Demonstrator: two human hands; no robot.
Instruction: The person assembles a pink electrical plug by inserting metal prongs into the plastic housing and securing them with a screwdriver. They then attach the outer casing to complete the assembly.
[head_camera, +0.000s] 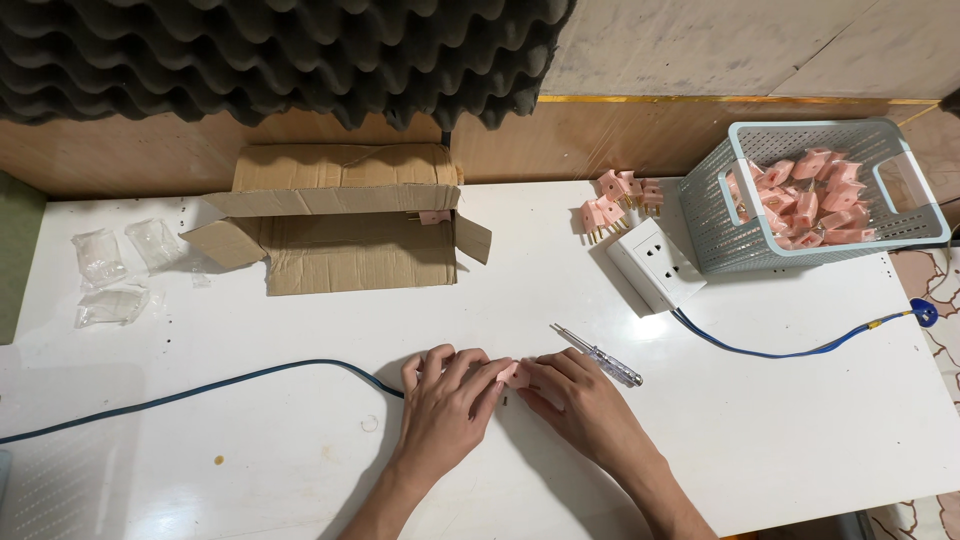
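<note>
Both hands rest on the white table (760, 420), near its front edge. The left hand (445, 400) and right hand (580, 400) pinch a small pink plug (514, 374) between their fingertips. The plug is mostly hidden; its axis and heading cannot be determined. A screwdriver (600, 356) lies just beside the right hand.

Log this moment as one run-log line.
left hand: on pink plug | right hand: on pink plug | screwdriver: beside right hand | basket: more plugs
</note>
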